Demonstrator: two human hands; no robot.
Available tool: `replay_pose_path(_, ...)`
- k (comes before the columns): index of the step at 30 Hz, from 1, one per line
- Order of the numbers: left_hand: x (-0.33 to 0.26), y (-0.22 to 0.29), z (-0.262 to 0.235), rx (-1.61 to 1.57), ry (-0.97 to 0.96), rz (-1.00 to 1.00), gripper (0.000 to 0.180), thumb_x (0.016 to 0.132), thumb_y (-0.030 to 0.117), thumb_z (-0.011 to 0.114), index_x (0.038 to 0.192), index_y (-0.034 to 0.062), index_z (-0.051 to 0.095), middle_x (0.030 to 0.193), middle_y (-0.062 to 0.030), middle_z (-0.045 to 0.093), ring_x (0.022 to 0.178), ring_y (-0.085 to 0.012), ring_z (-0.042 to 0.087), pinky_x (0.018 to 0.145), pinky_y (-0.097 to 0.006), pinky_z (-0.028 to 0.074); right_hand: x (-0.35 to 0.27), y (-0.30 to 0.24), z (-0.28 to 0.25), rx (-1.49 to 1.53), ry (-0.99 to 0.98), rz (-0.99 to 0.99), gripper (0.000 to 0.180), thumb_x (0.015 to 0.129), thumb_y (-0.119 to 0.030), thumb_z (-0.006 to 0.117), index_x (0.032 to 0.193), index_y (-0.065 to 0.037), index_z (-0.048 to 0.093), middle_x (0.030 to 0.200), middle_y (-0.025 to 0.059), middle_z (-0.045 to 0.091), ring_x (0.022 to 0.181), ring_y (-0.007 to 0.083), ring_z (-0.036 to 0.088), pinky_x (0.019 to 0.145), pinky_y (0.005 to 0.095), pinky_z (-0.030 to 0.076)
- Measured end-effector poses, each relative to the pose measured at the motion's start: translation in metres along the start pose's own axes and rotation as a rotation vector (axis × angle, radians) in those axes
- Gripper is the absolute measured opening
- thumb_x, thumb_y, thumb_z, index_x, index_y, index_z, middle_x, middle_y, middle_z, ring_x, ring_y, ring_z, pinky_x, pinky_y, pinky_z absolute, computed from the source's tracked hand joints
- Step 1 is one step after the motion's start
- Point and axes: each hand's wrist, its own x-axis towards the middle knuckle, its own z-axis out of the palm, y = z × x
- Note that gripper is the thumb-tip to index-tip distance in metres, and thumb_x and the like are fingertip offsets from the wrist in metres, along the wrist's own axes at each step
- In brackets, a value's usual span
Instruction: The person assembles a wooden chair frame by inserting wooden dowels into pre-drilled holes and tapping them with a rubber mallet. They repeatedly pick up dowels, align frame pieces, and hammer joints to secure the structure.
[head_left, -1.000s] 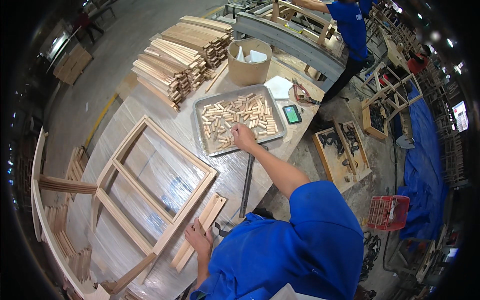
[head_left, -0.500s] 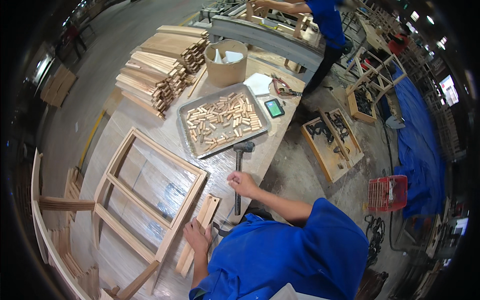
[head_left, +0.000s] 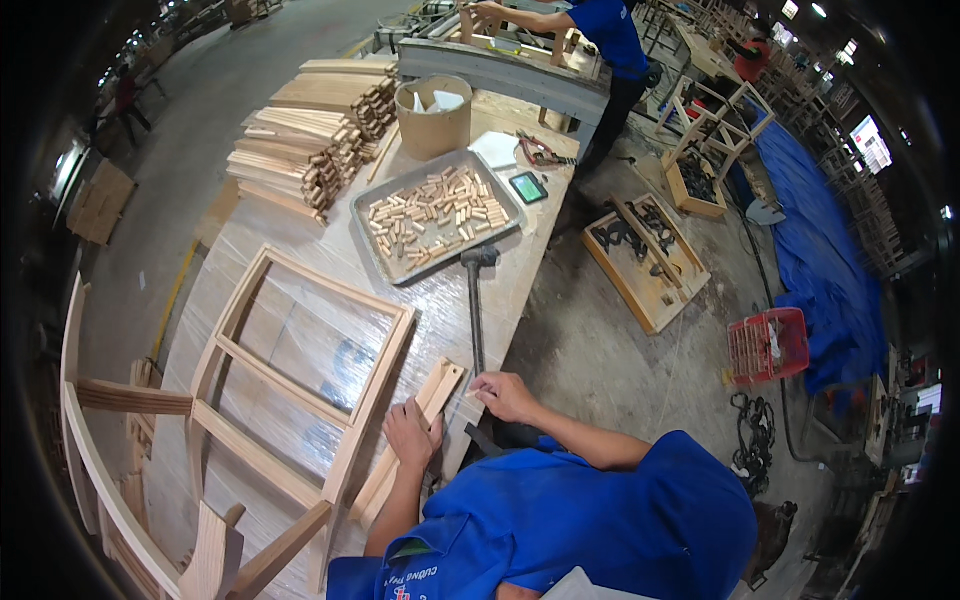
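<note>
My left hand (head_left: 412, 432) is wrapped over a pale wooden rail (head_left: 440, 385) lying slanted near the table's front edge. A dark hole shows near the rail's far end. Just right of it, my right hand (head_left: 506, 398) is closed, its fingertips pinching a small pale piece that looks like a wooden dowel. A black mallet (head_left: 476, 300) lies on the table, its head by the tray and the lower end of its handle behind my right hand. To the left lies a curved wooden chair frame (head_left: 285, 372) with crossbars.
A metal tray (head_left: 376, 262) holds many wooden dowels. Behind it stand a round tub (head_left: 433, 128), stacked slats (head_left: 310, 130), pliers (head_left: 543, 150) and a small green-screened device (head_left: 528, 187). Right, on the floor: a wooden box (head_left: 648, 262) and red basket (head_left: 767, 345). A co-worker (head_left: 612, 60) stands beyond.
My right hand has moved from over the middle of the mallet's handle to its lower end, nearer the rail. The rail, under my left hand, has shifted slightly right. The view has tilted.
</note>
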Motion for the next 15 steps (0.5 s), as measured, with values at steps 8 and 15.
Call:
replay_pose_path(8, -0.001, -0.002, 0.003, 0.071, 0.068, 0.021, 0.068, 0.081, 0.045, 0.079, 0.132, 0.0052, 0.061, 0.104, -0.0176, 0.057, 0.099, -0.0366, 0.054, 0.086, -0.048, 0.043, -0.01, -0.012, 0.011, -0.103, 0.086, 0.046, 0.017, 0.092, -0.016, 0.072, 0.101, -0.002, 0.072, 0.087, 0.0167, 0.075, 0.079, 0.0296, 0.074, 0.072, 0.0399, 0.057)
replay_pose_path(15, 0.001, -0.006, 0.008, 0.089, 0.069, 0.009, 0.069, 0.08, 0.047, 0.079, 0.132, 0.0065, 0.06, 0.104, -0.0172, 0.056, 0.099, -0.0365, 0.054, 0.085, -0.049, 0.042, 0.01, -0.025, 0.019, -0.108, 0.084, -0.085, 0.017, 0.092, -0.013, 0.071, 0.103, 0.0, 0.072, 0.087, 0.0171, 0.074, 0.078, 0.0251, 0.074, 0.071, 0.0362, 0.057)
